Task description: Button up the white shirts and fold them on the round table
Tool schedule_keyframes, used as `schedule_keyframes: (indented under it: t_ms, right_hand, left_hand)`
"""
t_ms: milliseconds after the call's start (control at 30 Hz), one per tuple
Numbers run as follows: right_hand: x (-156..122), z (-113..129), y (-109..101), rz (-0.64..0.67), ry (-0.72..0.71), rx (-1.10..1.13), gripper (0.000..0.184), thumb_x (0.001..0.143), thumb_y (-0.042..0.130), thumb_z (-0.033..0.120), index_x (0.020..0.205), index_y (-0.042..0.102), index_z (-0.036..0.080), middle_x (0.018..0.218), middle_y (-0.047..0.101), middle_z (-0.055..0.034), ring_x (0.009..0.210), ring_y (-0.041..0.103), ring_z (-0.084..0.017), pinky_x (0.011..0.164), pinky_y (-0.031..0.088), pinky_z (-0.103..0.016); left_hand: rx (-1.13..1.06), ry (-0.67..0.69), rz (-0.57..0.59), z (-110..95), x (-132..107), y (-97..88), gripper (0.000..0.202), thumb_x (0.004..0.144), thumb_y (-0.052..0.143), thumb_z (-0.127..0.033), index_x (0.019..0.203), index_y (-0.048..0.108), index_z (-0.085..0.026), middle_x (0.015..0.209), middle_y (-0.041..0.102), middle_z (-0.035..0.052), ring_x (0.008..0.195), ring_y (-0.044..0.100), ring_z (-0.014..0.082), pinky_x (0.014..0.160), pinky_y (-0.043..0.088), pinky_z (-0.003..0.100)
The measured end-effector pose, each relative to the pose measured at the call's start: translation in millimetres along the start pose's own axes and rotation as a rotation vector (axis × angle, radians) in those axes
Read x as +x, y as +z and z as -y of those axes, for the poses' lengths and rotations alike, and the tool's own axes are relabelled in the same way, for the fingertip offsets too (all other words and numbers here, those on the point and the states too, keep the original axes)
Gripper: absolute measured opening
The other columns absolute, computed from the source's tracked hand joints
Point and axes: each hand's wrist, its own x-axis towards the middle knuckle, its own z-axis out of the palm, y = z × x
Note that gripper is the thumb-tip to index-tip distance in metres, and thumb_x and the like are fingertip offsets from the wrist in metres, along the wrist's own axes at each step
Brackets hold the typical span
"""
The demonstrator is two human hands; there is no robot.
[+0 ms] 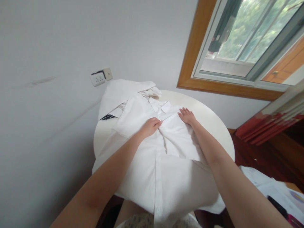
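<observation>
White collared cloth shirt point(174, 139): spread in overlapping layers on round white counter point(211, 122), collar toward plain pale wall point(59, 38); more white buttoned cloth point(142, 177) draped over near edge, same garment or another impossible to tell
Left hand point(152, 125): fingers bent together, pinching shirt front below collar
Right hand point(186, 116): palm down, fingers extended, pressed flat on shirt near shoulder area
Bunched white fabric point(118, 91): heaped at far left of counter, beside wall
Black-and-white striped patch point(108, 117): peeking out beneath bunched fabric
Window with orange-brown wooden frame point(213, 88): beyond counter, to the right
</observation>
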Motion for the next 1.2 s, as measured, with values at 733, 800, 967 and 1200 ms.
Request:
schedule_keyframes:
  t_ms: [733, 800, 967, 1200]
  right_hand:
    - [4.5, -2.0, 3.8, 0.014, 0.012, -0.041, 0.067, 0.095, 0.014, 0.059, 0.151, 0.026, 0.024, 0.159, 0.017, -0.0035, 0.146, 0.015, -0.024, 0.117, 0.017, -0.048]
    - [4.4, -1.8, 3.6, 0.012, 0.013, -0.044, 0.067, 0.095, 0.014, 0.059, 0.151, 0.026, 0.024, 0.159, 0.017, -0.0030, 0.146, 0.015, -0.024, 0.117, 0.018, -0.049]
    - [3.2, -2.0, 3.7, -0.019, 0.001, -0.049, 0.066, 0.096, 0.015, 0.058, 0.150, 0.028, 0.024, 0.158, 0.020, -0.0036, 0.145, 0.017, -0.024, 0.116, 0.018, -0.048]
    - [4.2, -4.5, 7.2, -0.055, -0.002, -0.030, 0.065, 0.095, 0.017, 0.059, 0.149, 0.031, 0.025, 0.157, 0.024, -0.0032, 0.145, 0.019, -0.024, 0.116, 0.019, -0.049]
  left_hand:
    - [0.275, 0.063, 0.024, -17.3, -5.0, -45.7, 0.042, 0.095, 0.040, -0.039, 0.072, 0.066, -0.017, 0.084, 0.065, 0.0076, 0.088, 0.057, 0.0187, 0.087, 0.043, 0.031]
    - [0.181, 0.179, 0.067, -32.3, -5.7, -32.8, 0.032, 0.095, 0.042, -0.036, 0.090, 0.068, -0.018, 0.095, 0.067, 0.0067, 0.096, 0.057, 0.0181, 0.091, 0.042, 0.031]
    - [0.126, 0.235, 0.217, -53.2, -11.7, -8.2, 0.030, 0.095, 0.045, -0.035, 0.111, 0.063, -0.017, 0.106, 0.066, 0.0083, 0.102, 0.057, 0.0187, 0.095, 0.041, 0.031]
    - [0.045, 0.078, 0.372, -49.4, -11.5, -8.5, 0.035, 0.095, 0.040, -0.042, 0.106, 0.065, -0.019, 0.109, 0.067, 0.0069, 0.104, 0.059, 0.0185, 0.095, 0.041, 0.028]
